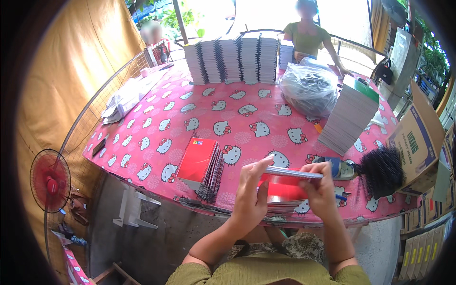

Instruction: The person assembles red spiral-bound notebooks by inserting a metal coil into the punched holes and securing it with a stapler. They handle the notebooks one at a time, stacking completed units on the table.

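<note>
My left hand (251, 191) and my right hand (321, 188) grip a thin notebook (290, 172) by its two ends, with its narrow edge toward me. Its cover is mostly hidden at this angle. Just below it, at the table's near edge, lies a stack of red-covered notebooks (286, 191), partly hidden by my hands. To the left stands a pile of red spiral notebooks (195, 159) with dark coils along the right side. A bundle of black spiral coils (381, 171) lies right of my right hand, next to a blue-grey object (335, 168).
A pink patterned cloth (223, 107) covers the table. Tall notebook stacks (231, 59) line the far side, near a filled plastic bag (308, 90). At right are a leaning paper stack (349, 116) and cardboard box (414, 142). Another person (308, 38) stands across; a red fan (50, 181) is left.
</note>
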Tool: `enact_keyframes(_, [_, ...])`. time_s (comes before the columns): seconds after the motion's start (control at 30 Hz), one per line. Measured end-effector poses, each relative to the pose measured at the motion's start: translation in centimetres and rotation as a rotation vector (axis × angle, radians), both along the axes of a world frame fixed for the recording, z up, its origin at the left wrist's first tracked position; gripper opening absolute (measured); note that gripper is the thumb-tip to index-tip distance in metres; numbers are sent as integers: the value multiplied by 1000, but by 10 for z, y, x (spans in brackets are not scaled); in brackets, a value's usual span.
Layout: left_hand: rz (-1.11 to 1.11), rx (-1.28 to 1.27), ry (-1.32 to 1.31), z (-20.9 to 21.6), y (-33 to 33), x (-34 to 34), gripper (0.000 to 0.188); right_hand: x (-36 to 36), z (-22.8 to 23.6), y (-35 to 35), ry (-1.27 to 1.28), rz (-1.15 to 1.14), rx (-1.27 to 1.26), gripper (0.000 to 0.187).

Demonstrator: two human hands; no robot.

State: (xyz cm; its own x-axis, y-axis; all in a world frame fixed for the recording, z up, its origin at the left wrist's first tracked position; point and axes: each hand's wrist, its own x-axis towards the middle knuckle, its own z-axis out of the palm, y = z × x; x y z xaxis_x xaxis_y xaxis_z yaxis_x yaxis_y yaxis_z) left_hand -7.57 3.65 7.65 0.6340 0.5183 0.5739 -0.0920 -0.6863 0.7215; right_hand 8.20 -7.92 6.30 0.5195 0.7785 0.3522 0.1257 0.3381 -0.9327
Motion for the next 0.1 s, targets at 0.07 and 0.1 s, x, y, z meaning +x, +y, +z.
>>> enact_keyframes(0.07, [6, -102, 53, -15, 6, 6, 63, -4, -13, 6, 18, 25, -73, 28])
enact_keyframes(0.1, [6, -54, 73, -19, 9, 5, 64, -1, -20, 4, -108, -11, -136, 27])
